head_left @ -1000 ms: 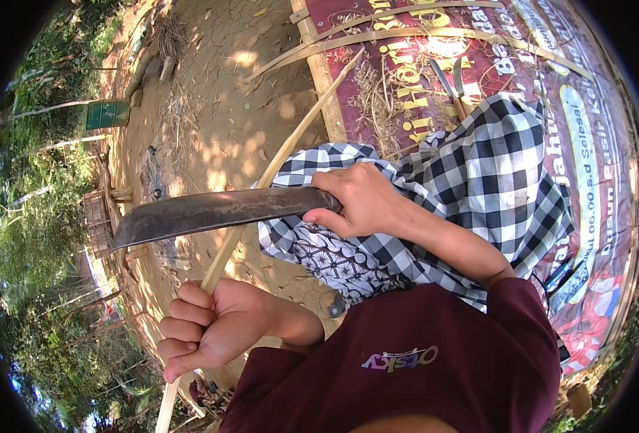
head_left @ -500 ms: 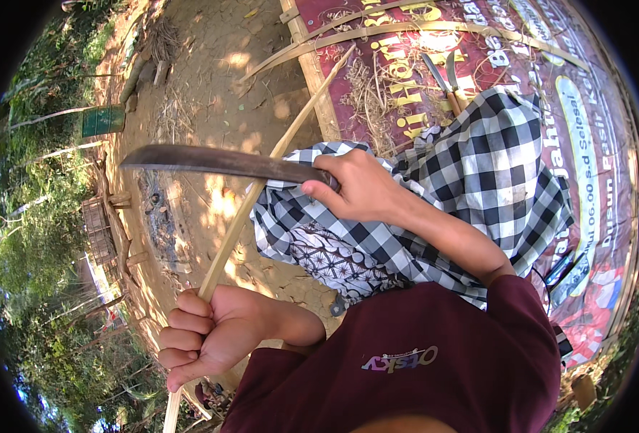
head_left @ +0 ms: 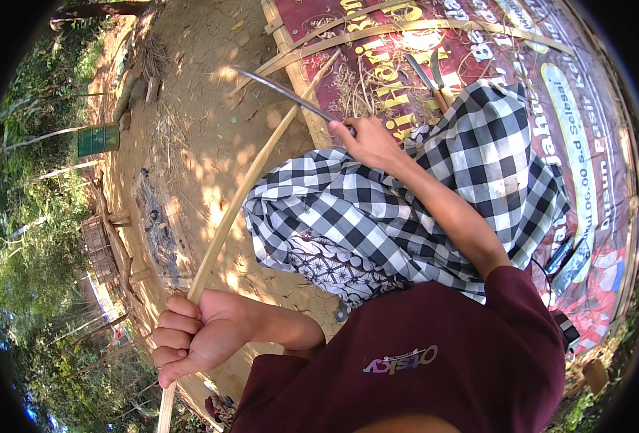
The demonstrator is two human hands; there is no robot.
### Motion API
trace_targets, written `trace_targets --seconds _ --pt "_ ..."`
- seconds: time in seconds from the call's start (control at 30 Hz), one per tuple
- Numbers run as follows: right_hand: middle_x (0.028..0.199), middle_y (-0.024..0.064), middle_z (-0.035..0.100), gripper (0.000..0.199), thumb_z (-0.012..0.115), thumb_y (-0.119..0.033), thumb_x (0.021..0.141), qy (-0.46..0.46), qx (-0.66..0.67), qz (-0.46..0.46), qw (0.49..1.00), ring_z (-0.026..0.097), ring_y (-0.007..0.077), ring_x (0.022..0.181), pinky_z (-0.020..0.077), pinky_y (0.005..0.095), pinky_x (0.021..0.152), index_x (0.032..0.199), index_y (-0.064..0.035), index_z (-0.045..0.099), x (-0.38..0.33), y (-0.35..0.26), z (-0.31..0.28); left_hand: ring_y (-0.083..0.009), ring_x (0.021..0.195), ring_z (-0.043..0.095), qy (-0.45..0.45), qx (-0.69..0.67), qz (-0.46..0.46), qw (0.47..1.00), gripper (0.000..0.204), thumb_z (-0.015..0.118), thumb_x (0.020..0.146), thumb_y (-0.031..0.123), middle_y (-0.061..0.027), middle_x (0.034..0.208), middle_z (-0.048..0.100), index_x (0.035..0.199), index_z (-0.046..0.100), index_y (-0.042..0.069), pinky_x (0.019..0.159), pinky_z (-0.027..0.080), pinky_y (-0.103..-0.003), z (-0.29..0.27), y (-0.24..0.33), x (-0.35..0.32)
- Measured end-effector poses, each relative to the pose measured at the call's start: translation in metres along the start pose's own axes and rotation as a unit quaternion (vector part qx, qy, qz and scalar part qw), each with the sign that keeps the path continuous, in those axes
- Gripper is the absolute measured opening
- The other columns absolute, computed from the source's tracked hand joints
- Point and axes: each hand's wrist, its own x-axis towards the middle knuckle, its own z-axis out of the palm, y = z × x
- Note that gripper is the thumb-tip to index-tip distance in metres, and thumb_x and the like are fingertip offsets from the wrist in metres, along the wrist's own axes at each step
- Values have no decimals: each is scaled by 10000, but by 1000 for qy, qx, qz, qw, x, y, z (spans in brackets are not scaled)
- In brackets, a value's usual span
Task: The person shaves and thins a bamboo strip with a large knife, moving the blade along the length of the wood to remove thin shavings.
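Note:
My left hand (head_left: pixel 198 335) is closed round the lower part of a long, pale bamboo strip (head_left: pixel 234 203). The strip slants up and to the right, its far end over the edge of the banner-covered platform. In my right hand (head_left: pixel 372 143) is the handle of a machete (head_left: pixel 280 89), with its dark blade now seen nearly edge-on. The blade points up and left and crosses the strip near its far end; whether they touch I cannot tell. A black-and-white checked cloth (head_left: pixel 406 209) covers my lap below my right forearm.
A printed banner (head_left: pixel 586 137) covers the platform at right, with curly shavings (head_left: pixel 359 94) on it. Two knives (head_left: pixel 429 76) lie just beyond my knee. Long bent strips (head_left: pixel 420 26) cross the far side. Cracked earth (head_left: pixel 182 86) lies left, edged by plants and a green container (head_left: pixel 98 140).
My right hand has moved away from me along the strip, and the machete blade has turned from broadside to nearly edge-on. My left hand keeps its grip, almost in place.

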Motion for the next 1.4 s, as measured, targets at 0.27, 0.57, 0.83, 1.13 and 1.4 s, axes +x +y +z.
trace_targets --seconds 0.27,0.57,0.83,1.13,1.4 --pt "482 140 547 556 583 -547 867 -96 10 -285 954 589 372 489 481 457 495 754 -6 648 -73 -89 5 -64 427 103 -255 -308 -109 910 559 463 966 543 69 493 171 605 259 168 453 122 -241 -17 4 14" --pt "502 133 555 514 638 -543 823 -38 -34 -305 951 586 340 481 466 408 471 737 -36 641 -71 -59 -2 -18 322 129 -419 -429 -132 790 644 586 915 481 94 380 205 468 268 144 366 74 -204 -7 0 22" --pt "520 163 573 458 636 -473 843 10 -68 -234 970 601 365 503 493 432 519 788 -21 675 -54 -27 -2 -41 321 134 -434 -405 -141 793 683 564 895 589 82 385 183 468 285 134 360 91 -212 -13 -6 28" --pt "646 257 605 707 416 -560 947 75 -45 69 994 634 347 651 478 443 680 803 94 643 18 33 -23 -52 319 127 -425 -408 -134 797 693 550 875 641 70 379 187 482 285 136 364 95 -218 -9 -4 27" --pt "507 173 553 502 558 -449 917 -35 -23 -170 985 605 374 523 465 443 519 742 12 649 -53 -57 -5 -40 360 101 -356 -407 -163 825 686 624 821 625 93 393 147 491 214 186 442 76 -232 -18 -4 23"
